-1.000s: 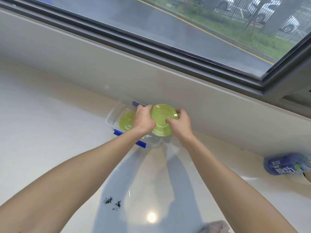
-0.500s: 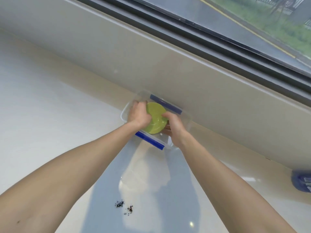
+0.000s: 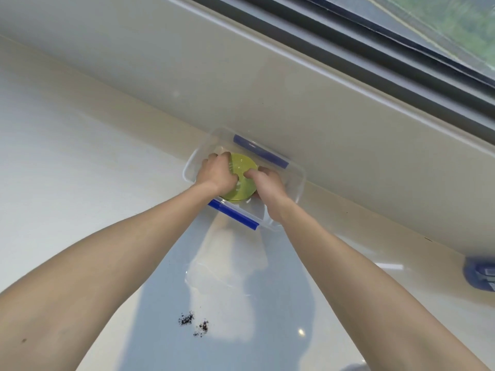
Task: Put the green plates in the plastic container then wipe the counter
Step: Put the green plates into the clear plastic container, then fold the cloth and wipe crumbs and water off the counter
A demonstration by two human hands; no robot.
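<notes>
Both of the person's arms reached forward into a clear plastic container point(image 3: 298, 183) with blue clips, which stood on the pale tabletop point(image 3: 80, 170) right against the low wall beneath the window. Inside it lay the green plate point(image 3: 242, 170), low in the left part of the box, its rim close to the near wall. The left hand point(image 3: 218, 174) gripped the plate's left edge, fingers curled over the rim. The right hand point(image 3: 267, 183) held the right edge, thumb pressed on the plate's upper face and the other fingers tucked out of sight underneath. Whether a second plate lay below the first I could not tell. Nearer to the person, a little scatter of dark crumbs point(image 3: 192, 322) sat on the tabletop between the forearms. A blue packet point(image 3: 479, 275), blurred, lay at the far right edge.
</notes>
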